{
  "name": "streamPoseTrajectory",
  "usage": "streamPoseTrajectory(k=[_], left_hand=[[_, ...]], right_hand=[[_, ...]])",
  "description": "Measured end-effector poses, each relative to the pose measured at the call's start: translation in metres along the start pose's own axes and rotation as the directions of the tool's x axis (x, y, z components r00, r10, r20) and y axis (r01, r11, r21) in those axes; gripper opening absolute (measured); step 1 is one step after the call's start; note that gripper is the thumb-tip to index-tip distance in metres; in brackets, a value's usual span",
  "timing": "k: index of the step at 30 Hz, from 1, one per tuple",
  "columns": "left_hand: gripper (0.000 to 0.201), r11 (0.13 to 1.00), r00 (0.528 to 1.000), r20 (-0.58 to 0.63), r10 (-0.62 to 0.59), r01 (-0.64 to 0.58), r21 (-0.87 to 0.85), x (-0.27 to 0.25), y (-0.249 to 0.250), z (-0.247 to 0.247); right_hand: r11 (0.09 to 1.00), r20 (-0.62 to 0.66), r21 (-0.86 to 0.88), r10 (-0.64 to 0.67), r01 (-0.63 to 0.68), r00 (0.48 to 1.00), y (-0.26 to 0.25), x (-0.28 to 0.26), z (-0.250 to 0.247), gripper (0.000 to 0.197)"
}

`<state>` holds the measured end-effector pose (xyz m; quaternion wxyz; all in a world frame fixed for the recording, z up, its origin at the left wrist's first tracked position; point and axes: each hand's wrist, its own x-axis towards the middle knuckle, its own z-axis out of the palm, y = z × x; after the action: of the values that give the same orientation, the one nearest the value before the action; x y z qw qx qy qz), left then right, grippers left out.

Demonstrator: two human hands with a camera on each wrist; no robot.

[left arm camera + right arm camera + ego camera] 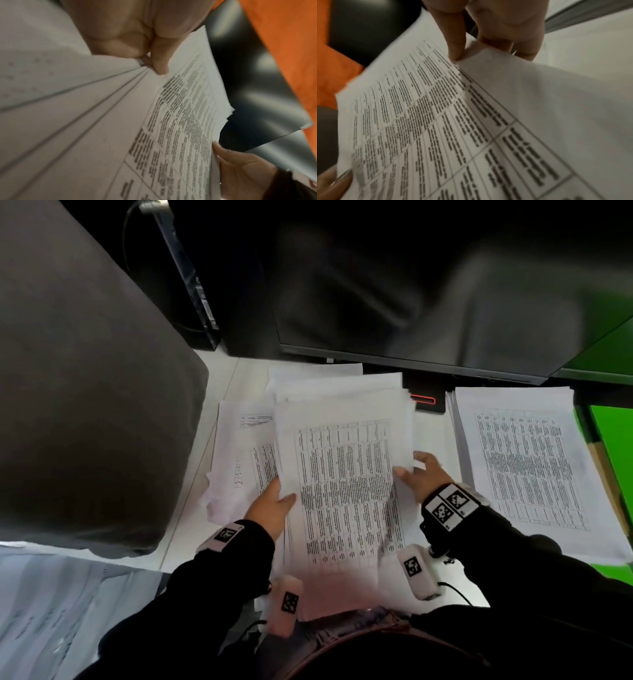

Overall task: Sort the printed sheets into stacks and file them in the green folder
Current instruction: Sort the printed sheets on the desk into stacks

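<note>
Both hands hold one bundle of printed sheets (342,491) lifted off the white surface (219,371), table side up. The left hand (270,506) pinches the bundle's left edge, thumb on the printed face and fingers beneath; the left wrist view shows the thumb (159,59) pressing where several sheet edges fan apart. The right hand (419,474) pinches the opposite edge, and in the right wrist view a fingertip (457,46) lies on the top sheet while the other fingers go under it; the sheet corner curls up there. Gripping at two opposite edges probably keeps the loose sheets from sliding apart and leaves the top table readable for sorting. Beneath and to the left lies an untidy heap of sheets (239,457), askew and overlapping, evidently unsorted. To the right, well apart from the held bundle, a squared stack (527,467) carries a similar printed table and appears to be a finished pile. The green folder (613,446) seems to be the green surface at the right edge, partly under that stack, though its form cannot be confirmed. A dark monitor (428,302) stands at the rear, a grey chair back (85,405) fills the left, and further papers (51,611) lie lower left.
</note>
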<state>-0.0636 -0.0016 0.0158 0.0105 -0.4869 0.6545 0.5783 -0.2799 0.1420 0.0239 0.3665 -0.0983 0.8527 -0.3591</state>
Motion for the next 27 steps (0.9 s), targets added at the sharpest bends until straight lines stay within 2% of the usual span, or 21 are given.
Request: streamPoseTrajectory(k=[1, 2, 3, 5, 7, 9, 12, 13, 15, 19, 23, 27], left_hand=[[0.054, 0.998, 0.999, -0.002, 0.042, -0.043, -0.053, 0.001, 0.003, -0.004], [0.051, 0.991, 0.996, 0.001, 0.085, -0.085, -0.104, 0.0, 0.006, -0.007], [0.047, 0.981, 0.992, -0.001, 0.122, -0.121, -0.152, -0.002, 0.013, -0.011], [0.044, 0.961, 0.985, -0.036, 0.17, -0.173, -0.218, -0.004, 0.027, -0.017], [0.048, 0.938, 0.964, -0.108, 0.243, -0.262, -0.228, -0.007, 0.047, -0.022], [0.049, 0.9, 0.919, -0.202, 0.339, -0.379, -0.213, -0.014, 0.068, -0.022], [0.03, 0.816, 0.834, -0.345, 0.43, -0.523, -0.248, -0.035, 0.096, -0.015], [0.033, 0.798, 0.821, -0.36, 0.443, -0.544, -0.258, -0.043, 0.102, -0.011], [0.037, 0.793, 0.819, -0.352, 0.452, -0.55, -0.261, -0.051, 0.105, -0.004], [0.026, 0.854, 0.863, -0.312, 0.397, -0.472, -0.217, -0.047, 0.086, 0.01], [0.022, 0.919, 0.903, -0.285, 0.322, -0.37, -0.135, -0.032, 0.071, 0.016], [0.033, 0.953, 0.916, -0.335, 0.222, -0.276, -0.122, -0.022, 0.065, 0.016]], right_hand=[[0.998, -0.001, 0.058, -0.022, 0.022, 1.0, -0.003, -0.001, -0.004, 0.061], [0.999, 0.005, 0.038, -0.038, 0.038, 0.999, -0.006, -0.005, -0.008, 0.059], [0.997, 0.006, -0.017, -0.082, 0.082, 0.997, -0.01, -0.008, -0.012, 0.047], [0.981, -0.027, -0.074, -0.18, 0.177, 0.983, -0.023, -0.019, -0.02, 0.008], [0.953, -0.075, 0.027, -0.298, 0.301, 0.952, -0.041, -0.033, -0.024, 0.005], [0.907, -0.161, 0.095, -0.392, 0.41, 0.906, -0.058, -0.047, -0.025, 0.019], [0.828, -0.289, 0.153, -0.485, 0.54, 0.825, -0.076, -0.067, -0.022, 0.03], [0.805, -0.297, 0.167, -0.509, 0.569, 0.808, -0.078, -0.073, -0.021, 0.031], [0.791, -0.283, 0.184, -0.527, 0.584, 0.802, -0.077, -0.078, -0.019, 0.034], [0.852, -0.207, 0.215, -0.439, 0.478, 0.874, -0.07, -0.073, -0.012, 0.046], [0.91, -0.133, 0.203, -0.341, 0.362, 0.931, -0.063, -0.062, -0.005, 0.042], [0.937, -0.137, 0.175, -0.281, 0.302, 0.95, -0.062, -0.053, -0.007, 0.038]])
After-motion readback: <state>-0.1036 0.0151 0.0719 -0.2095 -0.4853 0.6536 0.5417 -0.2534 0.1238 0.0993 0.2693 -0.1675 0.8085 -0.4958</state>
